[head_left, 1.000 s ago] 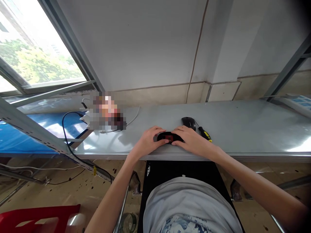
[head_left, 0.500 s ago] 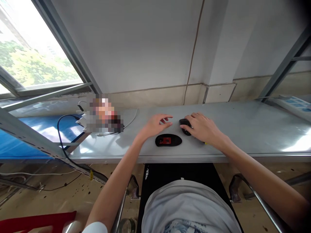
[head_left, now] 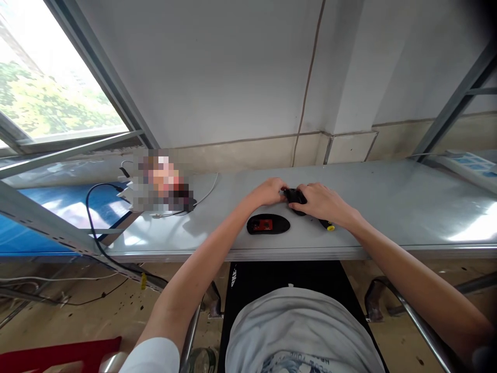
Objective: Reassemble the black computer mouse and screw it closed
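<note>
A black mouse top shell [head_left: 294, 196] is held between both hands a little above the grey table [head_left: 388, 207]. My left hand [head_left: 267, 192] grips its left end, and my right hand [head_left: 324, 203] closes over its right side. In front of the hands lies the black mouse base [head_left: 268, 224] with a red circuit board showing inside it. A screwdriver with a black and yellow handle [head_left: 327, 226] sticks out from under my right wrist.
White and black cables [head_left: 207, 191] and a blurred item lie at the table's left. A blue surface [head_left: 70, 207] and slanted metal struts stand further left. A window is at upper left. A red stool [head_left: 58, 352] sits on the floor.
Both hands left the mouse base and moved back to the black shell. The right hand reached it first, then the left hand closed on its other end.
</note>
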Action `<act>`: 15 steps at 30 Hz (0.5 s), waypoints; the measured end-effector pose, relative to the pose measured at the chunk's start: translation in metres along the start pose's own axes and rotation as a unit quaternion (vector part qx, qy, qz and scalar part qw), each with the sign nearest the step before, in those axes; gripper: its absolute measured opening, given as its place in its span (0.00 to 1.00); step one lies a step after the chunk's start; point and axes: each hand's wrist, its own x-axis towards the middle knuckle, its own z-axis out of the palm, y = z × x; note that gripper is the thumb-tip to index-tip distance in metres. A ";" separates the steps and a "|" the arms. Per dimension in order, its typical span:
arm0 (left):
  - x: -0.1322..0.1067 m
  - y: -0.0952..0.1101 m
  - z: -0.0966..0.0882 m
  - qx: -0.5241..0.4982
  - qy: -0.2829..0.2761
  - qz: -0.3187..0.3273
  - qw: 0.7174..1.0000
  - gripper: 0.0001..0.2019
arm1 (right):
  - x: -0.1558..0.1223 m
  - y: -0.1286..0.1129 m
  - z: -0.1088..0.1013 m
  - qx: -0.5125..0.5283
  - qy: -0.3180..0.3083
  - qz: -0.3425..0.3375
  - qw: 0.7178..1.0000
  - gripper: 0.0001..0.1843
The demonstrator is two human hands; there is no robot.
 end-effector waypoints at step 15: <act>-0.120 0.023 -0.025 -0.112 0.109 -0.057 0.986 0.28 | -0.031 -0.027 0.002 0.217 0.038 -0.190 0.957 0.25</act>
